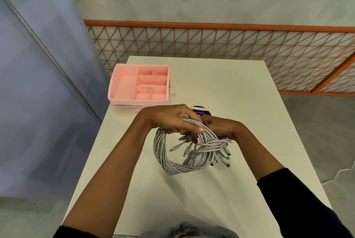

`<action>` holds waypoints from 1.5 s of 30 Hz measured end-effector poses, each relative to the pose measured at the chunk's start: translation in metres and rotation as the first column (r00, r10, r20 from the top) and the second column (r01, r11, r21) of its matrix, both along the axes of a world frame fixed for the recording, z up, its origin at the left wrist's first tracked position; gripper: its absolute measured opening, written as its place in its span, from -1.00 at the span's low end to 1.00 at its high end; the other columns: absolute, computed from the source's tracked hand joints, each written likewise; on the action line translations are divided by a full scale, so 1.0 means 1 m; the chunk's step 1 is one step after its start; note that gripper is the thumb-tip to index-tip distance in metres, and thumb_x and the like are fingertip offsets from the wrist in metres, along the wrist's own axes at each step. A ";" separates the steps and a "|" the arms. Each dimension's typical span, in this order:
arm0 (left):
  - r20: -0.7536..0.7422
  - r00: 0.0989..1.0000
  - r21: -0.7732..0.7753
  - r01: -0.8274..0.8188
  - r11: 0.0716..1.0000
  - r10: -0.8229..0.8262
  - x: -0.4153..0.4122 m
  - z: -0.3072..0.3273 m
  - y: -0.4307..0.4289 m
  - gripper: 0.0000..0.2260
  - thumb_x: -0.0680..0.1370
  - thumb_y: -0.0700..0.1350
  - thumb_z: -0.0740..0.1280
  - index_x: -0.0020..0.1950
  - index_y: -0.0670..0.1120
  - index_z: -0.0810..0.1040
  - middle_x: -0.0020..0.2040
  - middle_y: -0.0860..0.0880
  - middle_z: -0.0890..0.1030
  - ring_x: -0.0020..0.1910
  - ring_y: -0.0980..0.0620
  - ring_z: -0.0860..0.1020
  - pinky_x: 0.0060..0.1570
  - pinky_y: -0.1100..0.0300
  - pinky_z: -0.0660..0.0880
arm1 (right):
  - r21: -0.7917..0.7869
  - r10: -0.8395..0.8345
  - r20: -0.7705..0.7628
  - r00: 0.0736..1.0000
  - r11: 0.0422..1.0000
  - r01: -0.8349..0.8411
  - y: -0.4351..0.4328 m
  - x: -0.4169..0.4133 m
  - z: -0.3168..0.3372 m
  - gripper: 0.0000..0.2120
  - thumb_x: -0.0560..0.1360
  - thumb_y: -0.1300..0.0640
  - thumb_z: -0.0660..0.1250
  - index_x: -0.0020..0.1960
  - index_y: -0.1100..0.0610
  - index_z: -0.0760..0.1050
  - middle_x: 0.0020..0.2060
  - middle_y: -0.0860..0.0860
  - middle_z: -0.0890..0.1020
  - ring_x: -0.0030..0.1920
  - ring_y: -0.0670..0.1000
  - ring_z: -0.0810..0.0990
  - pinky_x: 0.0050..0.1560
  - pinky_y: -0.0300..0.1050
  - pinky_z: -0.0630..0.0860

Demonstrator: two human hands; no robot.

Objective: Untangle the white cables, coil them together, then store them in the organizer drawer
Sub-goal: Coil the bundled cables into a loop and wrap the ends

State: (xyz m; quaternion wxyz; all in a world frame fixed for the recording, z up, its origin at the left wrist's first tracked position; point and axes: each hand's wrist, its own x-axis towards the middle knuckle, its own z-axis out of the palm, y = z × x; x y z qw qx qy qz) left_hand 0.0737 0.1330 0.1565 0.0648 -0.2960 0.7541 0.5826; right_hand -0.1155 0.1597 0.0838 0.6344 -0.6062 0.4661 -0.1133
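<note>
A thick coil of white cables (173, 166) hangs in a loop above the middle of the white table (221, 88). Several loose plug ends stick out on its right side. My left hand (172, 120) grips the top of the coil, thumb over the strands. Just to the right, my right hand (221, 127) holds the same bundle, with its fingers curled round the cables. At the table's far left corner stands the pink organizer (115, 86), its top tray divided into several open compartments. A drawer front shows faintly below the tray.
A purple round label or disc (201, 112) lies on the table just beyond my hands, mostly hidden. An orange lattice fence (230, 43) runs behind the table. A blue panel stands at the left. Grey floor lies to the right.
</note>
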 end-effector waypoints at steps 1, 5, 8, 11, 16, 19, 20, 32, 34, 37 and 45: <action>-0.008 1.000 0.013 -0.003 1.000 0.003 0.001 0.000 -0.001 -0.84 0.56 0.01 0.34 -0.04 -0.04 0.65 -0.42 -0.08 0.21 -0.48 0.04 0.13 -0.48 0.20 0.08 | 0.032 0.012 0.028 1.000 0.999 -0.013 0.003 0.001 0.005 -0.83 0.54 0.23 0.28 0.07 0.03 0.56 -0.06 -0.02 0.67 -0.03 -0.04 0.65 -0.03 -0.17 0.55; -0.055 0.998 0.037 0.013 0.999 -0.011 0.000 -0.003 -0.002 -0.89 0.57 0.02 0.33 -0.08 0.11 0.65 -0.36 -0.15 0.28 -0.49 0.03 0.14 -0.47 0.20 0.07 | 0.078 -0.007 0.105 0.994 0.997 -0.001 0.008 0.007 0.015 -0.80 0.58 0.29 0.22 0.08 0.07 0.55 -0.07 0.03 0.64 -0.08 -0.04 0.63 0.02 -0.12 0.57; -0.052 0.999 -0.001 -0.002 1.000 0.002 0.002 -0.007 -0.004 -0.86 0.56 0.05 0.33 0.00 0.05 0.65 -0.33 -0.18 0.33 -0.49 0.03 0.16 -0.47 0.17 0.09 | 0.169 -0.127 0.214 0.969 0.981 0.091 0.014 0.012 0.014 -0.74 0.57 0.39 0.15 0.06 0.12 0.52 -0.12 0.06 0.63 -0.16 -0.09 0.64 -0.06 -0.23 0.59; -0.072 0.994 0.010 -0.080 0.997 0.081 0.004 -0.013 -0.005 -0.81 0.55 0.04 0.34 0.09 -0.02 0.59 -0.35 -0.12 0.32 -0.49 0.09 0.17 -0.49 0.23 0.09 | 0.413 -0.409 0.361 0.838 0.876 0.249 0.021 0.016 0.014 -0.86 0.54 0.31 0.19 -0.04 0.20 0.52 -0.32 0.04 0.65 -0.33 -0.08 0.64 -0.29 -0.26 0.58; -0.024 0.955 0.111 -0.291 0.950 0.295 0.004 -0.024 -0.005 -0.73 0.53 0.06 0.36 0.09 -0.03 0.39 -0.36 -0.05 0.38 -0.50 0.14 0.17 -0.52 0.29 0.10 | 0.605 -0.554 0.481 0.679 0.771 0.200 0.021 0.011 0.013 -0.59 0.45 -0.07 0.28 -0.05 0.30 0.58 -0.26 0.16 0.66 -0.30 0.08 0.63 -0.17 -0.08 0.55; -0.018 0.936 0.192 -0.343 0.920 0.353 0.003 -0.024 -0.004 -0.72 0.54 0.05 0.32 0.06 -0.08 0.32 -0.38 -0.04 0.38 -0.52 0.16 0.14 -0.53 0.32 0.09 | 0.510 -0.478 0.575 0.664 0.844 0.166 0.024 0.004 0.014 -0.45 0.14 -0.01 0.55 0.00 0.28 0.53 -0.22 0.17 0.65 -0.25 0.08 0.62 -0.16 -0.11 0.54; -0.014 0.935 0.206 -0.345 0.916 0.355 0.004 -0.023 -0.003 -0.75 0.57 0.02 0.29 0.06 -0.09 0.30 -0.46 0.06 0.36 -0.53 0.17 0.13 -0.53 0.34 0.09 | 0.427 -0.398 0.551 0.734 0.890 0.162 0.026 0.002 0.017 -0.42 0.08 0.05 0.58 0.02 0.26 0.53 -0.21 0.15 0.65 -0.23 0.06 0.62 -0.18 -0.14 0.55; -0.023 0.895 0.365 -0.407 0.837 0.445 0.011 -0.029 -0.010 -0.79 0.52 0.00 0.30 -0.01 -0.06 0.31 -0.45 0.09 0.16 -0.53 0.19 0.10 -0.55 0.36 0.03 | 0.058 -0.056 0.256 0.965 0.997 0.043 0.024 0.005 0.038 -0.66 0.34 0.34 0.28 0.11 0.37 0.40 -0.28 -0.05 0.55 -0.28 -0.14 0.52 -0.21 -0.29 0.46; -0.014 0.891 0.362 -0.418 0.833 0.453 0.012 -0.031 -0.010 -0.80 0.54 -0.01 0.28 -0.02 -0.06 0.30 -0.44 0.08 0.16 -0.53 0.19 0.11 -0.56 0.37 0.05 | 0.030 -0.090 0.220 0.971 0.996 0.085 0.021 0.007 0.035 -0.54 0.32 0.33 0.34 0.20 0.28 0.35 -0.19 -0.02 0.56 -0.22 -0.12 0.56 -0.17 -0.25 0.49; -0.002 0.863 0.331 -0.476 0.815 0.505 0.011 -0.034 -0.010 -0.83 0.58 -0.02 0.28 -0.05 -0.07 0.34 -0.47 0.09 0.23 -0.56 0.20 0.16 -0.58 0.39 0.11 | -0.099 -0.158 0.118 0.980 0.980 0.170 0.015 0.008 0.030 -0.34 0.33 0.25 0.50 0.29 0.05 0.22 0.06 0.13 0.60 0.02 0.04 0.64 0.08 -0.03 0.57; -0.071 0.862 0.506 -0.403 0.763 0.502 0.013 -0.039 -0.016 -0.81 0.60 -0.05 0.21 -0.19 -0.08 0.35 -0.48 0.08 0.19 -0.57 0.23 0.11 -0.60 0.43 0.12 | -0.483 -0.179 0.005 0.984 0.861 0.159 0.014 0.017 0.029 -0.45 0.31 0.09 0.56 -0.02 -0.01 0.18 -0.18 0.06 0.64 -0.20 0.11 0.61 -0.16 0.09 0.53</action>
